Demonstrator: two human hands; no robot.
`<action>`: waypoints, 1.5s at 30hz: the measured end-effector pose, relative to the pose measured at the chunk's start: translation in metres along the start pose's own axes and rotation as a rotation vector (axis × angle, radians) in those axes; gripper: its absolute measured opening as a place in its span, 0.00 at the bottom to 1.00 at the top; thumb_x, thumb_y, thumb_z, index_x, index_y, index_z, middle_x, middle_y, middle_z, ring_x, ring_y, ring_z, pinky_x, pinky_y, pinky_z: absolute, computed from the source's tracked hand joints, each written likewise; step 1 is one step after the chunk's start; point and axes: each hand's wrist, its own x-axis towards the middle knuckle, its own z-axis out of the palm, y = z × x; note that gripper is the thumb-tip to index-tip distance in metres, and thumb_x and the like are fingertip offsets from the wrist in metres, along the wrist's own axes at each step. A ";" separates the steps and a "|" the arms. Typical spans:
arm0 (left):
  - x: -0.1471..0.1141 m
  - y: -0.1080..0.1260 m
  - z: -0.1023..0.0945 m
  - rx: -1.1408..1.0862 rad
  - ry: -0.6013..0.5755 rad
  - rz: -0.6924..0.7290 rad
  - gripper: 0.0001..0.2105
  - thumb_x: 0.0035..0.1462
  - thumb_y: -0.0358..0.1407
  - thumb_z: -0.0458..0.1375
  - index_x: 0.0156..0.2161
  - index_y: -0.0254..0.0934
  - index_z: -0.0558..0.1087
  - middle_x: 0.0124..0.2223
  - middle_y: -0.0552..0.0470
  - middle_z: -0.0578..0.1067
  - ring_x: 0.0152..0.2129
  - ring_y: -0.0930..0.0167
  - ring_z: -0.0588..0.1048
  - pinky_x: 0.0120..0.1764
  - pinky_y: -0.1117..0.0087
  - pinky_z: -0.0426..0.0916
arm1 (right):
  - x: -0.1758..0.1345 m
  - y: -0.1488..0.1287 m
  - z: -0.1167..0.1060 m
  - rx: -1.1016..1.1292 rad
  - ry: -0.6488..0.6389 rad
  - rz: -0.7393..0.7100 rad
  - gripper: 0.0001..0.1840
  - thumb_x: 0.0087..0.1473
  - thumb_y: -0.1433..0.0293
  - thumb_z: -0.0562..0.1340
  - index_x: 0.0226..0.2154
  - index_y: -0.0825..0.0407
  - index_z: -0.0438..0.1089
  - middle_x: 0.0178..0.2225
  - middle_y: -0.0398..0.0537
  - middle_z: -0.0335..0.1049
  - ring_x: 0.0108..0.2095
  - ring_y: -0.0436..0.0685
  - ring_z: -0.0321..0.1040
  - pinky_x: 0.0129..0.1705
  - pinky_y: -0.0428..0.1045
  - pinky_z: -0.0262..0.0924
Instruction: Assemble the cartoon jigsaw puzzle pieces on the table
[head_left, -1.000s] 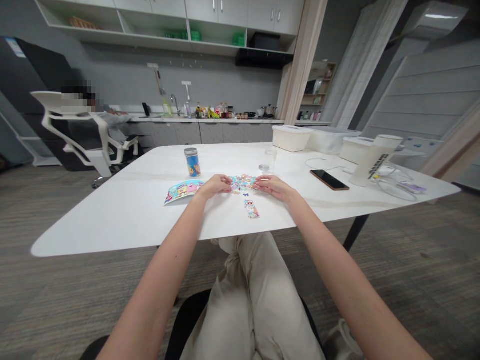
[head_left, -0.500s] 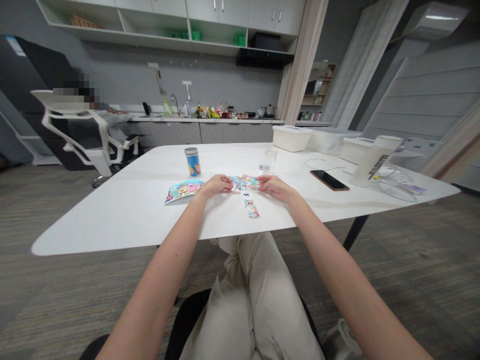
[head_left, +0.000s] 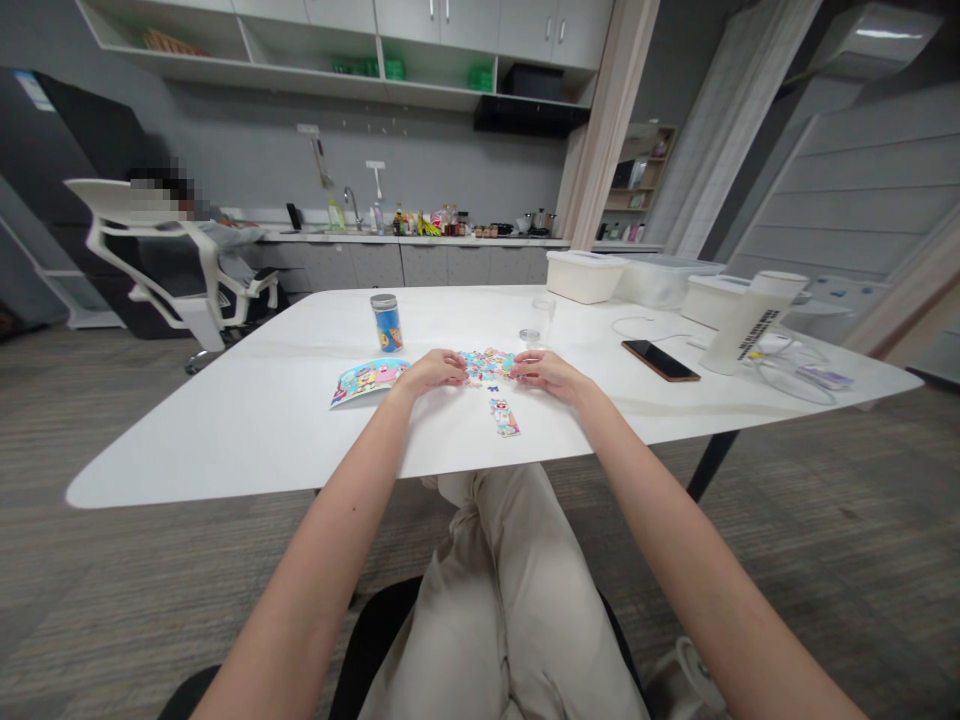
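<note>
A heap of small colourful jigsaw puzzle pieces (head_left: 486, 363) lies on the white table between my hands. My left hand (head_left: 436, 370) rests at the heap's left side, fingers loosely bent and slightly apart. Opposite it, my right hand (head_left: 547, 372) touches the right edge with its fingers stretched out; I see nothing held in either. One dark blue puzzle piece (head_left: 493, 388) lies alone just in front of the heap. Nearer to me is a small joined strip of puzzle (head_left: 504, 417). A curled picture sheet (head_left: 369, 380) with cartoon figures lies left of my left hand.
A blue printed can (head_left: 387, 325) with a metal lid stands behind the sheet. A clear jar (head_left: 543, 315) and a round lid (head_left: 529, 336) are beyond the heap. Rightward are a phone (head_left: 660, 361), a white tumbler (head_left: 754, 325), cables and storage boxes (head_left: 585, 277). A person sits at far left.
Both hands stay beside the heap, with only slight finger movement; the right fingers have shifted a little at its edge. The strip and sheet look unmoved.
</note>
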 end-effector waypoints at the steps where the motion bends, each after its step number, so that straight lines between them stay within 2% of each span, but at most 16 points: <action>1: 0.000 0.000 0.000 0.003 0.000 0.005 0.14 0.35 0.21 0.70 0.29 0.31 0.73 0.25 0.53 0.75 0.24 0.73 0.76 0.35 0.69 0.71 | 0.000 0.000 0.000 -0.001 0.003 -0.002 0.10 0.46 0.83 0.68 0.29 0.55 0.71 0.27 0.46 0.75 0.30 0.49 0.73 0.31 0.42 0.68; 5: 0.000 0.000 -0.001 0.018 0.001 0.020 0.14 0.36 0.22 0.69 0.30 0.31 0.72 0.25 0.53 0.75 0.24 0.73 0.75 0.34 0.69 0.70 | 0.000 0.000 0.000 0.021 0.014 -0.003 0.09 0.49 0.82 0.67 0.31 0.55 0.72 0.29 0.47 0.77 0.31 0.50 0.74 0.30 0.41 0.69; 10: -0.002 0.001 -0.001 0.039 -0.003 0.025 0.14 0.35 0.22 0.69 0.30 0.31 0.73 0.25 0.54 0.75 0.23 0.74 0.74 0.33 0.70 0.70 | 0.005 0.004 -0.001 0.075 -0.016 -0.026 0.11 0.50 0.85 0.64 0.33 0.55 0.73 0.33 0.49 0.78 0.35 0.50 0.76 0.42 0.45 0.72; 13: -0.002 0.001 -0.001 0.052 0.003 0.029 0.15 0.34 0.22 0.69 0.30 0.32 0.73 0.24 0.55 0.75 0.22 0.74 0.74 0.32 0.71 0.69 | 0.007 0.005 -0.003 0.071 -0.026 -0.032 0.14 0.48 0.87 0.65 0.34 0.55 0.72 0.31 0.48 0.78 0.35 0.51 0.76 0.45 0.47 0.73; 19: -0.002 0.001 0.000 0.071 0.012 0.038 0.16 0.32 0.22 0.70 0.31 0.32 0.73 0.24 0.55 0.75 0.21 0.74 0.73 0.30 0.71 0.68 | 0.004 0.003 -0.003 0.042 -0.027 -0.017 0.16 0.44 0.86 0.67 0.35 0.54 0.73 0.29 0.47 0.77 0.31 0.51 0.74 0.40 0.47 0.71; 23: -0.003 0.002 0.001 0.074 0.021 0.035 0.17 0.31 0.20 0.69 0.31 0.32 0.73 0.25 0.55 0.75 0.22 0.74 0.74 0.31 0.71 0.69 | 0.000 0.000 -0.002 -0.049 -0.015 -0.034 0.15 0.43 0.83 0.67 0.35 0.54 0.75 0.32 0.47 0.78 0.31 0.50 0.72 0.32 0.44 0.65; 26: -0.004 0.002 0.002 0.072 0.026 0.035 0.17 0.32 0.20 0.68 0.30 0.32 0.72 0.25 0.56 0.75 0.22 0.74 0.74 0.32 0.71 0.69 | 0.000 0.000 -0.001 -0.064 0.002 -0.044 0.15 0.42 0.83 0.67 0.34 0.53 0.75 0.32 0.47 0.77 0.31 0.50 0.71 0.29 0.44 0.61; 33: -0.003 0.003 0.001 0.058 0.055 0.037 0.17 0.32 0.19 0.68 0.31 0.32 0.73 0.27 0.55 0.75 0.24 0.75 0.74 0.33 0.71 0.70 | 0.005 0.003 -0.001 -0.022 0.004 -0.047 0.15 0.40 0.84 0.65 0.32 0.53 0.75 0.30 0.45 0.76 0.29 0.49 0.68 0.27 0.43 0.59; 45: -0.006 0.005 0.002 0.060 0.077 0.045 0.17 0.33 0.19 0.65 0.33 0.33 0.73 0.25 0.57 0.73 0.21 0.76 0.72 0.31 0.72 0.69 | 0.006 0.003 -0.001 0.036 -0.001 -0.030 0.15 0.38 0.85 0.65 0.29 0.53 0.73 0.27 0.44 0.73 0.27 0.49 0.68 0.30 0.43 0.62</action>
